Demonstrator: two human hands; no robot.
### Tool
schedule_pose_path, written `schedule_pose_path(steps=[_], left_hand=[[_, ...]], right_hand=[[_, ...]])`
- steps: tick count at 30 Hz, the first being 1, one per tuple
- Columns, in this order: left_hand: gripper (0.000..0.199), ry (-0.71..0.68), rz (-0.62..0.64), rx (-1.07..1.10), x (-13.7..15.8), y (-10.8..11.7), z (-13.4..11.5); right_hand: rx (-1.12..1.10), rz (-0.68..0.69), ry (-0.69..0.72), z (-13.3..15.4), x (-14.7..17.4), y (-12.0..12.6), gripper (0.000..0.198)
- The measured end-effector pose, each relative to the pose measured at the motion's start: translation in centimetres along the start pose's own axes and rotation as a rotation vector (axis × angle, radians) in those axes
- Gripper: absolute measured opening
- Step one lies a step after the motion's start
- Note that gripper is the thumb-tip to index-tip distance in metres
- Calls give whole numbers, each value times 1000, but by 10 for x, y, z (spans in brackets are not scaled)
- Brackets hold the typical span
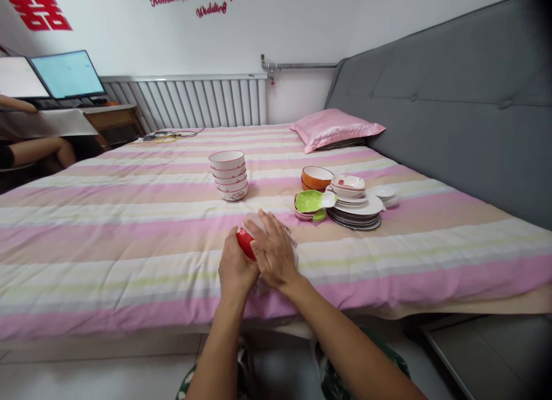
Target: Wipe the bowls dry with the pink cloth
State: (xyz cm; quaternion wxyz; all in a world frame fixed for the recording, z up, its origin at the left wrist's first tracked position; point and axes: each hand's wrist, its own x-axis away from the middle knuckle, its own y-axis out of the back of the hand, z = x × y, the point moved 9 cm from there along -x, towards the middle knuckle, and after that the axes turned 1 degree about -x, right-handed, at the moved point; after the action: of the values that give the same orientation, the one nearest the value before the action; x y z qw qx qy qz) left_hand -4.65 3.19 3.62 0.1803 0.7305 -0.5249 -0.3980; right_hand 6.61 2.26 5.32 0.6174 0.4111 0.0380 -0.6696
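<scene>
Near the bed's front edge, my left hand (237, 268) is closed round a red rounded dish (245, 243), mostly hidden by my hands. My right hand (275, 252) presses a pale pinkish cloth (294, 246) against the dish, its fingers fairly straight. Just beyond them stands a stack of white bowls (228, 173) with red rims. To the right are a green leaf-shaped dish (308, 201), orange bowls (313, 179) and a pile of plates (360, 207). Small white dishes (348, 183) with red marks lie on top of that pile.
The striped bedsheet (129, 245) lies under everything. A pink pillow (334, 127) rests against the grey headboard (448, 101). Cables (172, 134) lie at the far left corner. Another person's arm (17, 104) and leg show at a desk with monitors (68, 73).
</scene>
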Motion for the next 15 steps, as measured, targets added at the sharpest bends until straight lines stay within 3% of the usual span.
schedule_pose_path(steps=[7, 15], left_hand=[[77, 16, 28, -39, -2, 0, 0], [81, 56, 45, -55, -1, 1, 0]], right_hand=[[-173, -38, -138, -24, -4, 4, 46], [-439, -77, -269, -50, -8, 2, 52]])
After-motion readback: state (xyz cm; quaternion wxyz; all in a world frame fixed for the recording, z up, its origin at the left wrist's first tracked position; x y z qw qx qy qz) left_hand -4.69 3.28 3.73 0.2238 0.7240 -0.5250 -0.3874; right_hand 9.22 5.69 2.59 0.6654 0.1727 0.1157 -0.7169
